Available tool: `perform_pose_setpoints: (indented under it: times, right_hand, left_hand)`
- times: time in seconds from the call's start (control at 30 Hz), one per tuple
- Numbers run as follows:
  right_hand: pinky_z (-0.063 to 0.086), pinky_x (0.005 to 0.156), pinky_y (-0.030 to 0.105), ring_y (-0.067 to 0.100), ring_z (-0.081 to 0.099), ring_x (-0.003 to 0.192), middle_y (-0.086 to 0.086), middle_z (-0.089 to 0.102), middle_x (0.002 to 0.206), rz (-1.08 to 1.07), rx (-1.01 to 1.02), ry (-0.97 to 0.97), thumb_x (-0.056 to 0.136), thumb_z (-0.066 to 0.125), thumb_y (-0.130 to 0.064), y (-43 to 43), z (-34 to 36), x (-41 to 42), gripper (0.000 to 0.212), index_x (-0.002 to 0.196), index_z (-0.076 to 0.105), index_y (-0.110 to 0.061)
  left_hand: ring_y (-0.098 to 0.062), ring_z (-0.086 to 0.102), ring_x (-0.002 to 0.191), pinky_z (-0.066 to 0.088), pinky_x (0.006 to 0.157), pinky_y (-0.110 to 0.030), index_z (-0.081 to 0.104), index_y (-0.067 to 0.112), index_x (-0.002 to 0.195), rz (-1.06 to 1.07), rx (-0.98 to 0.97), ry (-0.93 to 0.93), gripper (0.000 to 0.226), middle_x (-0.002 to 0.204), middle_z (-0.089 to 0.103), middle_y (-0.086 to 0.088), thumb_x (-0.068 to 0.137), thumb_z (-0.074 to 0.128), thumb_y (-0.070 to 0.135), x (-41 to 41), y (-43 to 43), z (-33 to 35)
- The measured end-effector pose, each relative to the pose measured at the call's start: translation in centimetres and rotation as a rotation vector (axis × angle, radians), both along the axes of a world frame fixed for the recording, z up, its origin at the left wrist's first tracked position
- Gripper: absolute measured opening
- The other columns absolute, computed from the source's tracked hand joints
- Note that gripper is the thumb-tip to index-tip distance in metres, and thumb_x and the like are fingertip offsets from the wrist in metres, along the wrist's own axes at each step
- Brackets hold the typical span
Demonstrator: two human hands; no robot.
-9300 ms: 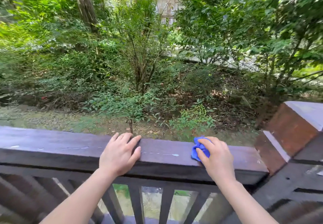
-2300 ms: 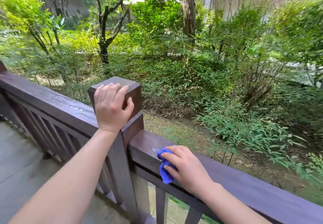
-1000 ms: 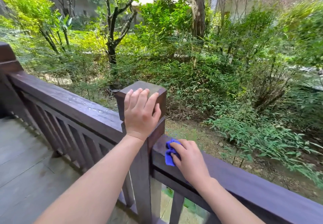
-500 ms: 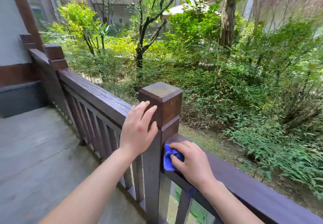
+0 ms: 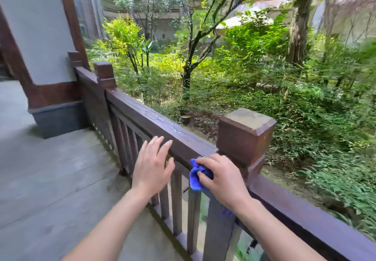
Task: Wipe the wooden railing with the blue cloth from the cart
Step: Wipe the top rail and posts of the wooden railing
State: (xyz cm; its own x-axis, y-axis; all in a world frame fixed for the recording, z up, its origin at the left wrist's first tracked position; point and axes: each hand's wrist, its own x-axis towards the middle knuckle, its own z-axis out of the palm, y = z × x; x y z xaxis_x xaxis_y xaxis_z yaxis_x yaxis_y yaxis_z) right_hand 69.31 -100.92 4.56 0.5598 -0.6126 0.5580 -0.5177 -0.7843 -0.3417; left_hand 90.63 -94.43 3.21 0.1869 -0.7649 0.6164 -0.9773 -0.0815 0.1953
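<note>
Right hand [image 5: 222, 179] bunches blue cloth [image 5: 196, 177] beside post [image 5: 243, 138]; left hand [image 5: 152, 169] flat, fingers spread, seemingly off railing [image 5: 146, 121].

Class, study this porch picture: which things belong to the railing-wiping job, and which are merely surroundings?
Job: blue cloth, bunched in the right hand; wooden railing; square post; open left hand.

Surroundings: porch floor, grey wall, garden trees.

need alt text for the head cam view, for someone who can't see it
A person's right hand presses a bunched blue cloth against a dark wooden railing beside a square post. The left hand hovers open just in front of the rail. Beyond lies a leafy garden.
</note>
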Motion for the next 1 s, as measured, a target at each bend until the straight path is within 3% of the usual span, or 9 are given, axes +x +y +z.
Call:
perform_pose_setpoints:
  times: [0.1, 0.3, 0.47, 0.77, 1.0]
  right_hand:
    - [0.044, 0.072, 0.03, 0.021, 0.056, 0.087, -0.008, 0.063, 0.097, -0.023, 0.028, 0.008, 0.08, 0.065, -0.025, -1.1, 0.2, 4.7, 0.03, 0.11, 0.064, -0.029]
    - [0.032, 0.069, 0.025, 0.018, 0.052, 0.088, -0.008, 0.063, 0.097, -0.119, 0.083, -0.022, 0.083, 0.063, -0.027, -3.9, 0.7, 12.3, 0.028, 0.111, 0.063, -0.031]
    - [0.041, 0.073, 0.03, 0.021, 0.053, 0.089, -0.008, 0.064, 0.097, -0.194, 0.122, -0.013, 0.083, 0.064, -0.027, -7.2, 0.3, 15.8, 0.026, 0.109, 0.064, -0.03]
    - [0.045, 0.078, 0.033, 0.024, 0.055, 0.09, -0.005, 0.066, 0.102, -0.312, 0.1, -0.015, 0.082, 0.067, -0.025, -14.9, -1.0, 18.6, 0.027, 0.109, 0.066, -0.027]
    - [0.048, 0.073, 0.032, 0.023, 0.055, 0.088, -0.006, 0.063, 0.105, -0.397, 0.055, 0.06, 0.077, 0.07, -0.032, -17.4, -4.0, 18.3, 0.031, 0.107, 0.064, -0.031]
  left_hand:
    - [-0.035, 0.047, 0.134, 0.032, 0.116, -0.055, 0.057, 0.009, 0.135, -0.011, 0.036, 0.012, 0.054, 0.139, 0.055, -0.017, 0.091, 0.041, 0.035, 5.2, -0.6, 0.2]
    - [-0.034, 0.048, 0.134, 0.033, 0.116, -0.055, 0.058, 0.009, 0.134, -0.054, 0.08, -0.049, 0.053, 0.138, 0.056, -0.016, 0.092, 0.04, 0.036, 13.8, -3.0, 0.5]
    - [-0.03, 0.041, 0.141, 0.028, 0.119, -0.054, 0.055, 0.012, 0.138, -0.069, 0.092, -0.031, 0.048, 0.144, 0.053, -0.015, 0.092, 0.062, 0.025, 18.0, -6.9, 0.0]
    - [-0.033, 0.044, 0.138, 0.029, 0.118, -0.055, 0.058, 0.009, 0.132, -0.126, 0.114, -0.04, 0.043, 0.14, 0.055, -0.018, 0.092, 0.061, 0.025, 21.6, -16.9, -1.6]
    - [-0.035, 0.043, 0.139, 0.028, 0.119, -0.054, 0.057, 0.01, 0.136, -0.19, 0.197, -0.053, 0.06, 0.142, 0.054, -0.019, 0.091, 0.033, 0.041, 24.2, -24.0, -2.4]
